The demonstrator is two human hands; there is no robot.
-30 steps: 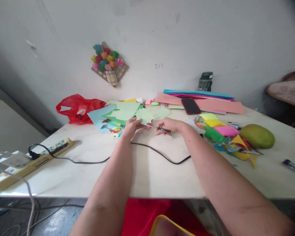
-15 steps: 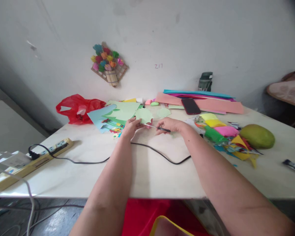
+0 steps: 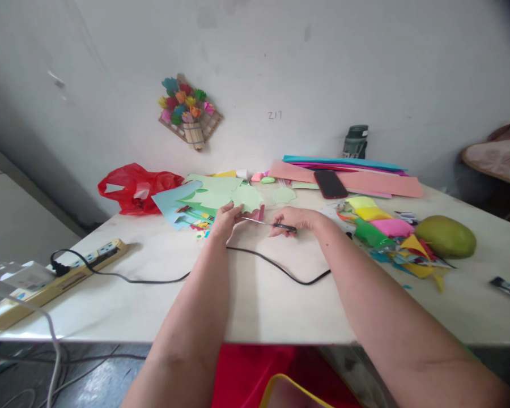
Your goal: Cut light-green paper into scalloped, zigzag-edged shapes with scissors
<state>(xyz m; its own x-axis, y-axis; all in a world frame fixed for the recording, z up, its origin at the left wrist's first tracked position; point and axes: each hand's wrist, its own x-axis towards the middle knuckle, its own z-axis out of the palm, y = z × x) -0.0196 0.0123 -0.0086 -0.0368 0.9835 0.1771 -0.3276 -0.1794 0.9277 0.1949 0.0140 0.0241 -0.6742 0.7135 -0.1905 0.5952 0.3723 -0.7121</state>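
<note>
My left hand (image 3: 226, 220) is closed on a pale green paper piece (image 3: 246, 197) with a scalloped edge. In my right hand (image 3: 289, 220) is a pair of scissors (image 3: 259, 221) with dark handles, its blades reaching left to the paper near my left fingertips. Just beyond the blades lies a dark pink paper scrap (image 3: 258, 213). Another pale green cut piece (image 3: 283, 196) rests behind my right hand. Left of my left hand are light green sheets (image 3: 216, 190), a blue sheet (image 3: 165, 203) and small colourful paper bits (image 3: 195, 218).
A black cable (image 3: 276, 264) crosses the table from a power strip (image 3: 89, 262). A red plastic bag (image 3: 136, 184) sits back left. At the right are a phone (image 3: 330, 185), pink paper (image 3: 378, 184), clay packets (image 3: 369, 209), a green fruit (image 3: 445, 236) and a bottle (image 3: 355, 141).
The green paper piece has tilted slightly in my left hand, and its outline near the blades differs. The scissors have shifted a little; both hands stay in nearly the same place.
</note>
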